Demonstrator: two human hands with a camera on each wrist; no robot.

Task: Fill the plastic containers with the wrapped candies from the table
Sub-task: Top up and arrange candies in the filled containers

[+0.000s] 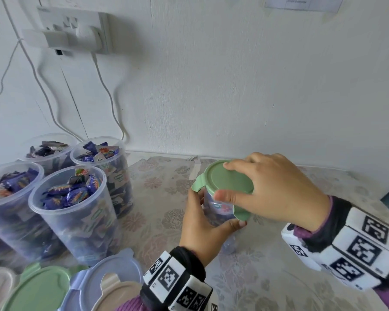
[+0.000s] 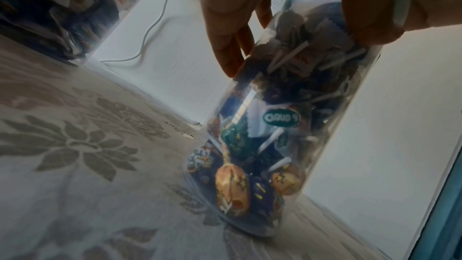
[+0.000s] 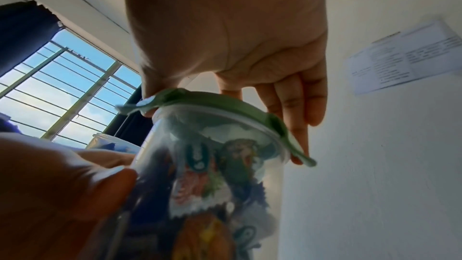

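A clear plastic container (image 1: 218,209) (image 2: 280,110) (image 3: 212,175) packed with wrapped candies stands on the flowered tablecloth (image 1: 166,212). A green lid (image 1: 228,179) (image 3: 220,103) sits on its rim. My left hand (image 1: 202,223) (image 2: 287,23) grips the container's side, thumb in front and fingers behind. My right hand (image 1: 272,189) (image 3: 225,90) lies over the lid, its thumb on the near edge and its fingers curled over the far rim. Several open containers (image 1: 72,212) full of candies stand at the left.
Loose lids lie at the near left: a green lid (image 1: 38,288), a lilac lid (image 1: 112,272) and a beige lid (image 1: 119,295). White cables (image 1: 108,93) hang from a wall socket (image 1: 74,30) behind the containers. The wall (image 1: 256,86) is just behind the table.
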